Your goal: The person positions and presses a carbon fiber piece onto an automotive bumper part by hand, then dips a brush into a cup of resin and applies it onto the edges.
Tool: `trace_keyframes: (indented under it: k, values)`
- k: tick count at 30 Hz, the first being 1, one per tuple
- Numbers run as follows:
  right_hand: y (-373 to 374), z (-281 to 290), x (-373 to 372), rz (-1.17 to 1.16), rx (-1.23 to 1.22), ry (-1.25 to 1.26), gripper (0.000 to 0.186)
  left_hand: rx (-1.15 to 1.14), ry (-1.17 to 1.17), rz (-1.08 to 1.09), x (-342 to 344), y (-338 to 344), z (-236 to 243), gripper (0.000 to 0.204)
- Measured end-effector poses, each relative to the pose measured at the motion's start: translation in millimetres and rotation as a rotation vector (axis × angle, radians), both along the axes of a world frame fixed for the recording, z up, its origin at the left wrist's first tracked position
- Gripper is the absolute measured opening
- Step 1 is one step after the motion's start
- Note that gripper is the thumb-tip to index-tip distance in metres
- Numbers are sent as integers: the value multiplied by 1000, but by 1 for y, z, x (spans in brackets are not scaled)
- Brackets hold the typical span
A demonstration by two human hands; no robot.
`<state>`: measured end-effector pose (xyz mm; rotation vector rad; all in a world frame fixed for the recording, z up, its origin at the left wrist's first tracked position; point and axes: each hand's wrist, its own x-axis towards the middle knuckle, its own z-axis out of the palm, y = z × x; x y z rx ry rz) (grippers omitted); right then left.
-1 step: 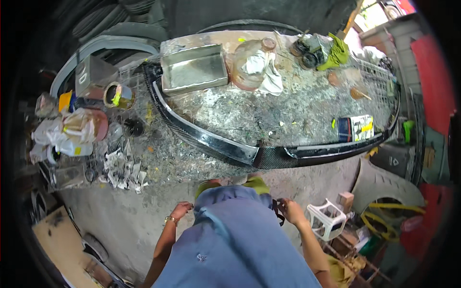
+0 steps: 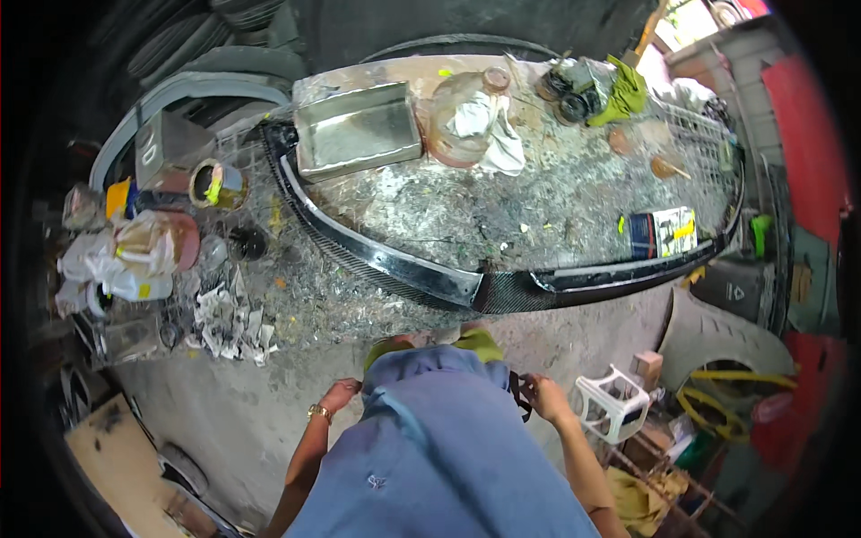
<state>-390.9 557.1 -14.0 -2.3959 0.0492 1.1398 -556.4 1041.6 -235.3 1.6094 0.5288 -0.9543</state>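
My left hand (image 2: 341, 394) hangs beside my left hip with its fingers curled together at the edge of my blue shirt (image 2: 430, 448). What they hold, if anything, is too small to make out. At my other hip, my right hand (image 2: 543, 394) is closed on a black strap (image 2: 519, 391), which dangles in a loop. Beyond both hands, a long curved black car trim piece (image 2: 413, 271) with a carbon-weave face lies along the workbench's near side. Neither hand touches it.
The stained workbench (image 2: 404, 211) bears a metal tray (image 2: 359, 134), a plastic jug (image 2: 453, 134) with a white cloth, a dark-and-white box (image 2: 664, 233) and crumpled paper (image 2: 229, 318). Bags and cans crowd its left end. A white stool (image 2: 614, 403) stands on the floor at right.
The bench and its things sit very slightly further left and higher in the picture. My hands keep the same places and grip.
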Motion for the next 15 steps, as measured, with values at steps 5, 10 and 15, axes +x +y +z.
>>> trace_keyframes:
  k: [5,10,15]
  values:
    - [-12,-45,-105,-132,-36,63,27,-310,-163,-276,30,1,55,27]
    - [-17,-105,-198,-352,53,166,18,-333,84,-253,68,50,194,48]
    - [-13,-125,-214,-544,87,160,14,-170,118,-695,124,67,321,55]
